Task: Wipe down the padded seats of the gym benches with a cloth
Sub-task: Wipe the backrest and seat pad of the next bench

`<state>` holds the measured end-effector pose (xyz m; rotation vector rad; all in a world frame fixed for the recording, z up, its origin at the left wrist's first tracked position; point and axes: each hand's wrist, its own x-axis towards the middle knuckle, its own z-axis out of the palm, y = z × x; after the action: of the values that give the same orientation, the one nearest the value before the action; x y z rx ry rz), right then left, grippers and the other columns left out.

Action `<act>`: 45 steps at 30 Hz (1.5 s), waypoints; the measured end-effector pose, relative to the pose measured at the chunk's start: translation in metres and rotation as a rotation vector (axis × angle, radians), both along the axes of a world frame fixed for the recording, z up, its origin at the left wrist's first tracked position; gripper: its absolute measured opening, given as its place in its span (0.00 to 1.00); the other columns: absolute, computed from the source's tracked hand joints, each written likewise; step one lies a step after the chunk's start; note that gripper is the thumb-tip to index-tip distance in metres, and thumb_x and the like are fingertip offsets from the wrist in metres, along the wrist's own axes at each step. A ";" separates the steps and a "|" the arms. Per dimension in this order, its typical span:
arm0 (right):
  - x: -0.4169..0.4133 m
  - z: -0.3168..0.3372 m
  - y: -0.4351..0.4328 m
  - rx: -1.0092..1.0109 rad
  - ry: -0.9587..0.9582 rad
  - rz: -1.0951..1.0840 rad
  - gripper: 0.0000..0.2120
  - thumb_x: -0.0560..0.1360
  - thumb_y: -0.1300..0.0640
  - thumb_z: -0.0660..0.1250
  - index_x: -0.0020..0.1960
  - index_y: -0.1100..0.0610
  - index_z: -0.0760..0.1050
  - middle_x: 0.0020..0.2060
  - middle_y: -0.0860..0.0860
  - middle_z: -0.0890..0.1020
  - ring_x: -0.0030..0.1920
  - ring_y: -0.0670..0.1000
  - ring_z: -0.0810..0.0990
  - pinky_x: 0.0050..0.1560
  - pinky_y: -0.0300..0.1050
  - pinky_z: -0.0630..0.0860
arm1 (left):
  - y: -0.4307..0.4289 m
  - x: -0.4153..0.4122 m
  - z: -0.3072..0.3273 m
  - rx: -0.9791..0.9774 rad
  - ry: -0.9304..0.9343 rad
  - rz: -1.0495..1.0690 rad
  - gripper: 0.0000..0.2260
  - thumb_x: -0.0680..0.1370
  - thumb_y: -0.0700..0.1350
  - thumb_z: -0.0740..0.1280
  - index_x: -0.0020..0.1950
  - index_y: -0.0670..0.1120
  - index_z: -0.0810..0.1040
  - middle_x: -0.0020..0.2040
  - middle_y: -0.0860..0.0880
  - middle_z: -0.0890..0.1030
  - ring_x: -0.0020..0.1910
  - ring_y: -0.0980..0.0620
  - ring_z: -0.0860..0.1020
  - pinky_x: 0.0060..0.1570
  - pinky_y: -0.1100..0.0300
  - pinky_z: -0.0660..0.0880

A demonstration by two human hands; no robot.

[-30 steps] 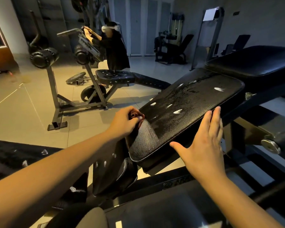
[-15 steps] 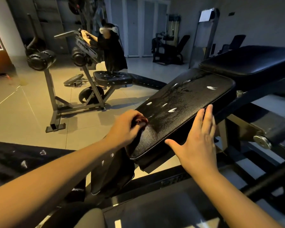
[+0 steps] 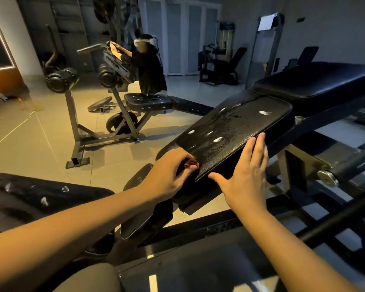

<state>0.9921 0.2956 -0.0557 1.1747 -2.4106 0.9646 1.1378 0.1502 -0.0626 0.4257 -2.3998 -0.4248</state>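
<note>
Gripping soft, limp cloth wadded in left hand against seat pad corner; bracing pad edge with flat, straight-fingered right hand. Probably best kept bunched.

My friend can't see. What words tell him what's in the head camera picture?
A person's left hand grips a reddish cloth at the lower corner of a tilted black seat pad, while the right hand rests open against the pad's near edge. The pad has white spots. Another person stands at a bench behind.
</note>
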 end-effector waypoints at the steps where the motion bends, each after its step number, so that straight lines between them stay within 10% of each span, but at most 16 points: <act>1: -0.001 -0.001 -0.001 -0.006 0.002 -0.001 0.62 0.68 0.37 0.76 0.82 0.59 0.37 0.82 0.52 0.36 0.82 0.57 0.40 0.77 0.58 0.57 | 0.002 0.003 -0.001 -0.019 0.002 -0.019 0.09 0.81 0.50 0.68 0.59 0.49 0.79 0.54 0.54 0.79 0.54 0.57 0.76 0.56 0.65 0.73; 14: -0.006 -0.005 0.000 0.027 0.027 -0.026 0.63 0.67 0.33 0.74 0.83 0.57 0.37 0.81 0.48 0.34 0.82 0.55 0.40 0.73 0.63 0.64 | -0.120 -0.035 -0.007 0.300 0.062 0.387 0.06 0.80 0.46 0.70 0.52 0.44 0.81 0.51 0.46 0.83 0.54 0.46 0.78 0.49 0.56 0.68; 22: -0.004 -0.004 0.001 0.039 0.023 -0.041 0.62 0.67 0.33 0.73 0.83 0.56 0.38 0.82 0.47 0.36 0.82 0.55 0.42 0.77 0.61 0.59 | -0.013 -0.010 0.007 0.014 0.017 -0.319 0.07 0.79 0.46 0.71 0.56 0.48 0.80 0.51 0.53 0.80 0.52 0.56 0.78 0.54 0.64 0.74; 29: -0.006 0.003 0.009 0.085 -0.026 0.002 0.59 0.70 0.35 0.72 0.83 0.53 0.37 0.80 0.42 0.34 0.81 0.50 0.42 0.76 0.63 0.59 | -0.117 -0.049 0.009 0.309 0.062 0.263 0.04 0.80 0.45 0.70 0.50 0.45 0.79 0.49 0.47 0.82 0.53 0.45 0.79 0.50 0.54 0.71; 37: 0.008 0.011 0.001 0.075 -0.090 -0.065 0.61 0.68 0.32 0.72 0.83 0.54 0.38 0.81 0.45 0.35 0.82 0.53 0.43 0.78 0.62 0.59 | -0.035 -0.018 0.007 0.099 0.055 -0.325 0.07 0.78 0.45 0.73 0.55 0.46 0.81 0.51 0.52 0.83 0.52 0.54 0.80 0.54 0.55 0.77; 45: 0.005 -0.004 -0.002 -0.054 -0.122 -0.022 0.59 0.69 0.32 0.72 0.83 0.52 0.38 0.81 0.41 0.36 0.82 0.50 0.42 0.78 0.59 0.54 | -0.110 -0.059 0.010 0.295 0.112 0.219 0.07 0.80 0.47 0.71 0.53 0.45 0.81 0.53 0.46 0.82 0.55 0.46 0.78 0.51 0.57 0.69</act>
<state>0.9970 0.2940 -0.0598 1.0984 -2.4691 1.1173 1.0784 0.0399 -0.0528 0.7667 -2.1583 -0.6859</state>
